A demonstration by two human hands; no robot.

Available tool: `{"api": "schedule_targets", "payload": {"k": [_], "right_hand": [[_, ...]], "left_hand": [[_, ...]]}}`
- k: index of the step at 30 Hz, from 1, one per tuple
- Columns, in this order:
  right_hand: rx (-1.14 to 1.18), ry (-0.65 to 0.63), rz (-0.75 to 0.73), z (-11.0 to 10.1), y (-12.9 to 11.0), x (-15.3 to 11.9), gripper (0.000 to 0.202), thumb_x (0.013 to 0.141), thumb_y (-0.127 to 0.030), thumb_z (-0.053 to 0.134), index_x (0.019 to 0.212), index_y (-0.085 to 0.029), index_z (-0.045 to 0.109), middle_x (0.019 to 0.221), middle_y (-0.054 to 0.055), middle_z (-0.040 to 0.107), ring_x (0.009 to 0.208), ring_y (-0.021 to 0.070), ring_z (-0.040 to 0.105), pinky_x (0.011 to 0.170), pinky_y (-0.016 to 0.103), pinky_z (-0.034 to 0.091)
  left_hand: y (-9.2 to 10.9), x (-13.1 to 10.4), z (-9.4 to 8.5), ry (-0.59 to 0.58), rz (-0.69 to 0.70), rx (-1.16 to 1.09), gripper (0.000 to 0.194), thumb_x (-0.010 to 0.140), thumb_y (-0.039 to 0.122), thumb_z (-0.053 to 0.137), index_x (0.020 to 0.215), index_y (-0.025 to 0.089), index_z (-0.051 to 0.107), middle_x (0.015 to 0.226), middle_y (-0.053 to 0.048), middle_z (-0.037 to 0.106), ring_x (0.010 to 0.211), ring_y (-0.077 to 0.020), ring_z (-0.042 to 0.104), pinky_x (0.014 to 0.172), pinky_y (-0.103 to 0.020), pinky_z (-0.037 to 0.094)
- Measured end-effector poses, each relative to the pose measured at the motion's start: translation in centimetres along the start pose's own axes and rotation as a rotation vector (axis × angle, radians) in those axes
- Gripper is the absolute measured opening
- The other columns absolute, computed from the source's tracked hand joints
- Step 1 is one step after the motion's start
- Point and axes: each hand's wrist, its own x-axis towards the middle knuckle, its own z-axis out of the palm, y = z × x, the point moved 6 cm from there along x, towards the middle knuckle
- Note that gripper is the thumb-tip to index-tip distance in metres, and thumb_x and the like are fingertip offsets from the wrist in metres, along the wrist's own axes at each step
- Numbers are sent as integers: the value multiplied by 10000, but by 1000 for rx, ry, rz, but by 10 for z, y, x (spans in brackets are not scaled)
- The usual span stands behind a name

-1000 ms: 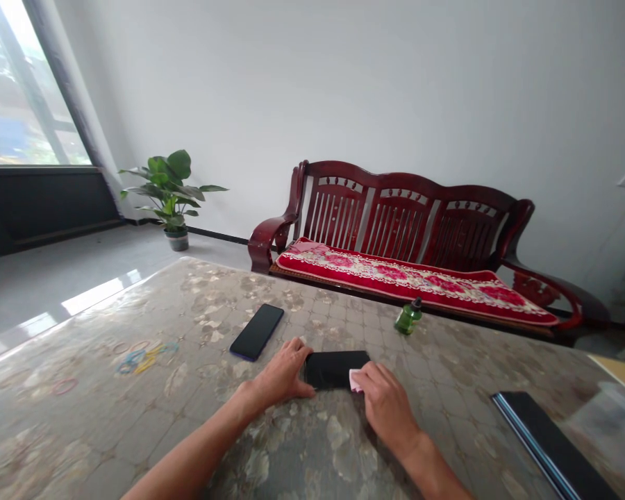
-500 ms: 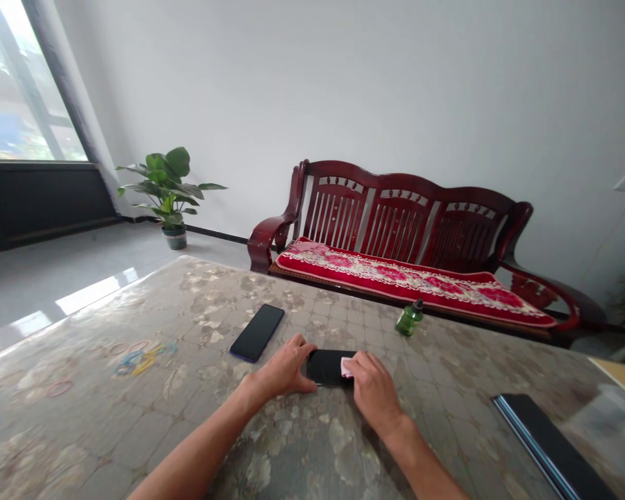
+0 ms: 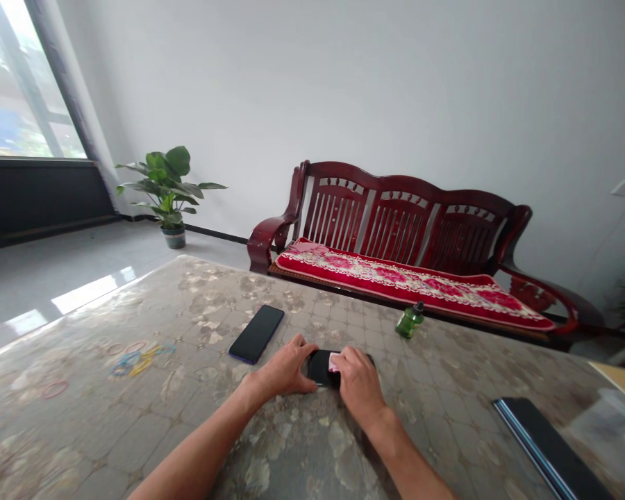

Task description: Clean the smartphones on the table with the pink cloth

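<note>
A black smartphone (image 3: 320,369) lies flat on the table, screen up, its long side running left to right. My left hand (image 3: 290,364) grips its left end, thumb at the near edge and fingers at the far edge. In my right hand (image 3: 360,382) is a small pink cloth (image 3: 333,362), bunched under the fingertips and pressed on the screen. That hand covers much of the phone's right half. A second smartphone (image 3: 257,334) with a dark screen and bluish-purple edge rests apart, beyond my left hand.
A green spray bottle (image 3: 410,321) stands toward the table's far side. Coloured rubber bands (image 3: 140,359) lie at left. A dark folded object (image 3: 546,444) and a clear plastic box (image 3: 607,423) are at right. Behind the patterned table (image 3: 198,298) is a wooden bench (image 3: 396,222).
My right hand has slid left along the phone with the pink cloth, uncovering the phone's right corner. My left hand stays on the left end.
</note>
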Motion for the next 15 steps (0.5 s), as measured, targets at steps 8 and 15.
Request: {"api": "schedule_targets", "payload": {"k": [8,15], "right_hand": [[-28,51,142,-6,53,-11,275,901,-65,473,816,-229,676,764,24,568,763,155,541,696,261,372],[-4,-9,22,9,-20,13,232,914,-93,513,835,-231,681,852,20,621,857,172,551,762,269,370]], "left_hand": [[-1,1,1,-4,-18,-2,643,576,345,796,1178,212,614,1067,-64,541,965,-240,616,901,-284,486],[-2,2,4,7,7,16,593,596,349,770,1150,206,613,1039,-59,546,973,-243,610,890,-288,485]]}}
